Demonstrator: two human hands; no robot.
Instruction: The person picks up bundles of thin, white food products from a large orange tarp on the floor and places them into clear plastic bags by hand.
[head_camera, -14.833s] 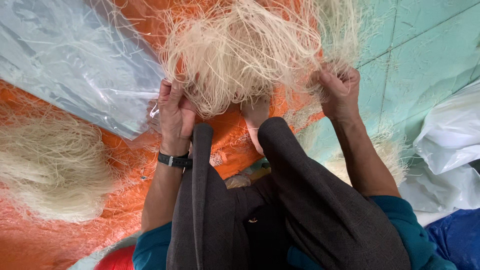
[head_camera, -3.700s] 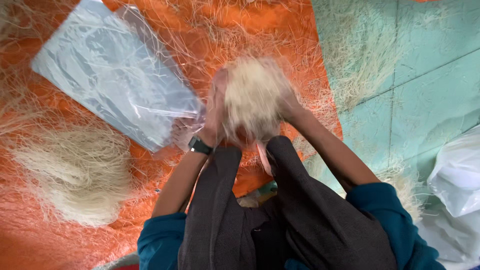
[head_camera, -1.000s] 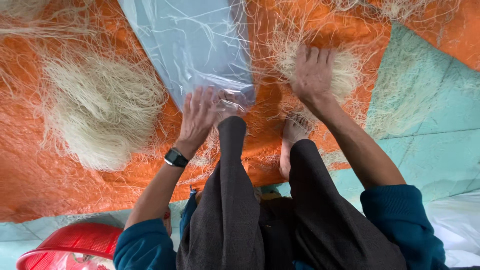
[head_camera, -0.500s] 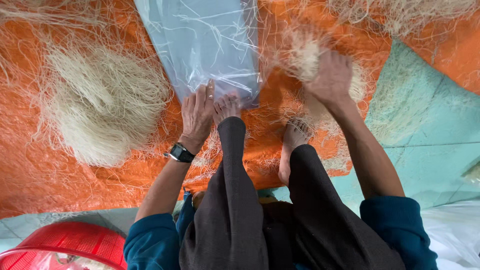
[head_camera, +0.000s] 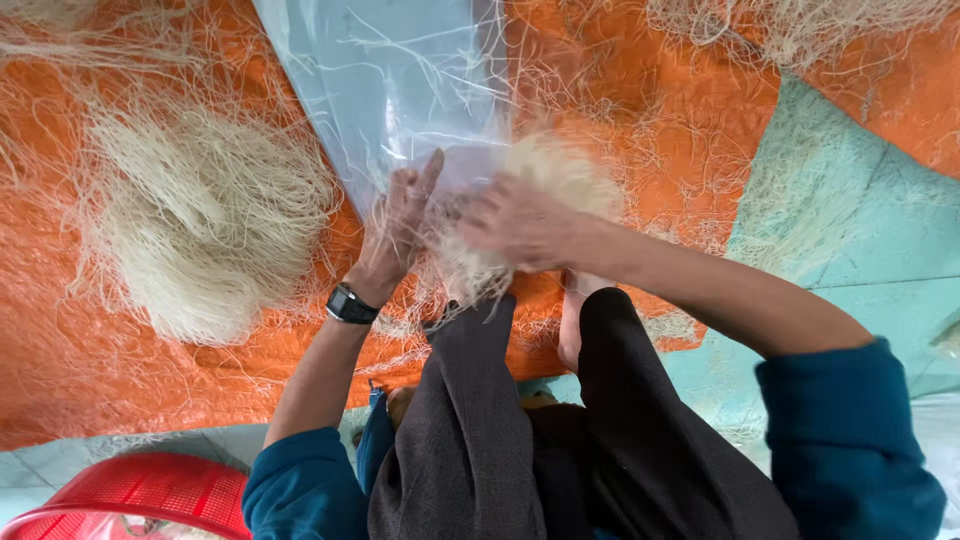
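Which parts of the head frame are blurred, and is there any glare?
Head view: right hand and the pale noodle-like bundle it grips are motion-smeared; left hand is slightly soft; clear plastic bag shows mild sheen, not blown out; orange woven mat is sharp under even light.

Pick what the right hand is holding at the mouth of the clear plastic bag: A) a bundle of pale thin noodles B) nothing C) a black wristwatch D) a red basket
A: the right hand grips a bundle of pale thin noodles at the mouth of the clear plastic bag, which the left hand holds.
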